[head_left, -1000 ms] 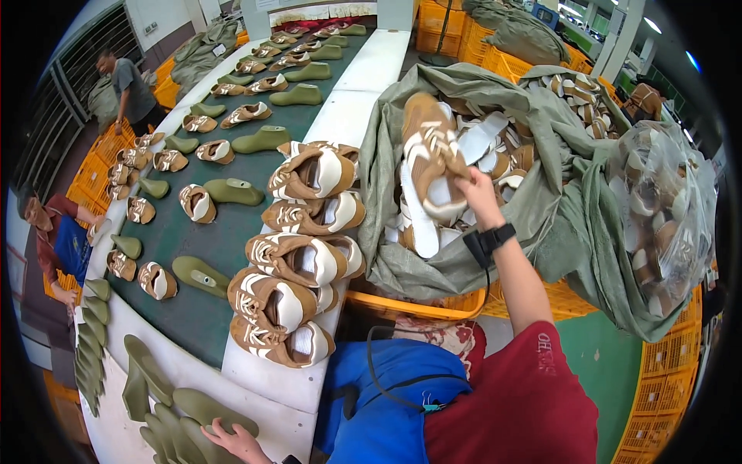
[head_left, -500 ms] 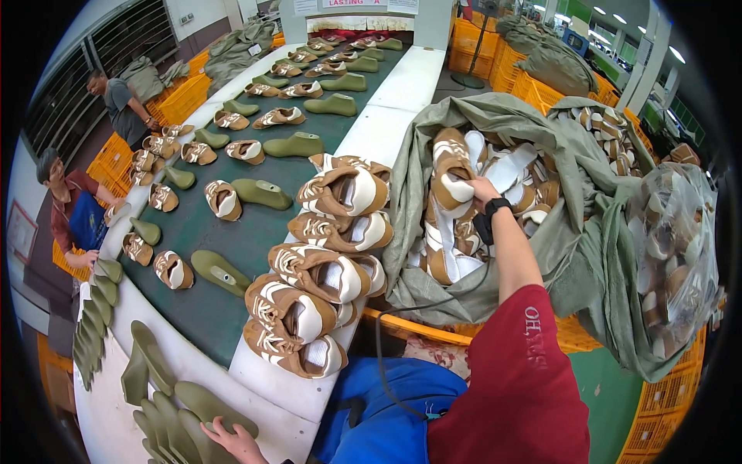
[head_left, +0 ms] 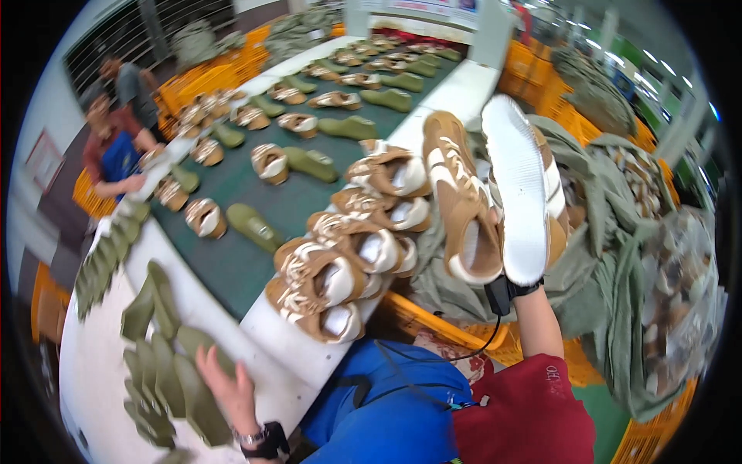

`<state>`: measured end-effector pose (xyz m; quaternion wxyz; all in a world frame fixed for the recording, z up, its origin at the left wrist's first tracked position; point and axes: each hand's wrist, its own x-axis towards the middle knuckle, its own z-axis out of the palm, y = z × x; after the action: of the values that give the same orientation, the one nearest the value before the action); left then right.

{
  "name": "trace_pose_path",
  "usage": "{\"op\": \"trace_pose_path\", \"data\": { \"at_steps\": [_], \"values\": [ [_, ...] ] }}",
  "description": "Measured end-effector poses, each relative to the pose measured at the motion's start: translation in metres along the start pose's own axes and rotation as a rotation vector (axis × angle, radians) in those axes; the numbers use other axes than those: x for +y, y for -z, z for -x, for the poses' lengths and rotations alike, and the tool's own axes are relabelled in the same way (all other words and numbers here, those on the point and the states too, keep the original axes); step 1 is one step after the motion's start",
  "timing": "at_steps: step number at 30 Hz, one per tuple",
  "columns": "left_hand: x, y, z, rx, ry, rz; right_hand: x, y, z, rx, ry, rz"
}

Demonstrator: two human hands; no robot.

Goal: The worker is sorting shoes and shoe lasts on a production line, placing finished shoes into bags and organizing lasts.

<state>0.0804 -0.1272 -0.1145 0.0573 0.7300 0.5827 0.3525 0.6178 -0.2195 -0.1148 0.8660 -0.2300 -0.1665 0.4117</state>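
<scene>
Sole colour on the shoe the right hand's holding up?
White, on the raised shoe; its uppers look tan and cream. Head view, the only one, shows the sole face-on.

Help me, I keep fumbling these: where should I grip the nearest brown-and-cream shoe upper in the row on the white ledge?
Take the nearest brown-and-cream shoe upper from above by its open collar: the opening faces up and neighbours crowd its far side.

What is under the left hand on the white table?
The left hand rests on a pile of olive green insoles lying on the white table. How many insoles sit beneath the palm is hidden.
</scene>
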Motion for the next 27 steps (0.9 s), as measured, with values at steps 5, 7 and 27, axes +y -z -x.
{"op": "trace_pose_path", "data": {
  "at_steps": [5,7,27],
  "values": [
    [0.095,0.016,-0.032,-0.444,-0.031,0.892,0.105,-0.11,0.005,-0.517,-0.267,0.456],
    [0.112,0.028,-0.027,-0.466,-0.059,1.137,0.149,-0.161,0.025,-0.786,-0.345,0.606],
    [-0.003,0.105,-0.062,-0.068,0.586,1.431,0.22,-0.27,0.081,-1.443,-0.767,0.889]
  ]
}}
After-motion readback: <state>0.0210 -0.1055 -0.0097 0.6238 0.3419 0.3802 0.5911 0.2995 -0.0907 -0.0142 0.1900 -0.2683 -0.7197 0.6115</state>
